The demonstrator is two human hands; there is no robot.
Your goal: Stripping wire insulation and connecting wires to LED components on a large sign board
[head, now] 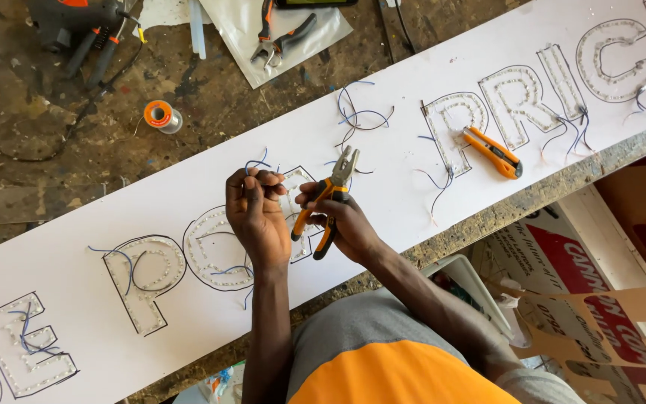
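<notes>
Orange-handled combination pliers (328,200) sit in the right hand (342,221), whose fingers are curled round both handles; the steel jaws point up and away from the body and stand slightly parted, with nothing visibly between them. Just to the left, the left hand (257,213) is closed with its fingertips pinched on thin blue wire (257,162), a short loop of which rises above the knuckles. The wire end lies beside the plier handles and below and left of the jaws, not inside them; whether the right thumb also touches the wire cannot be told from this angle. Both hands hover over a long white sign board (383,172) carrying outlined letters studded with small lamps, more blue wire trailing from several letters. Farther right on the board lies an orange utility knife (493,152). On the stained workbench (211,97) beyond the board rest a spool of solder (161,116) and a second, red-handled pair of pliers (277,39).
</notes>
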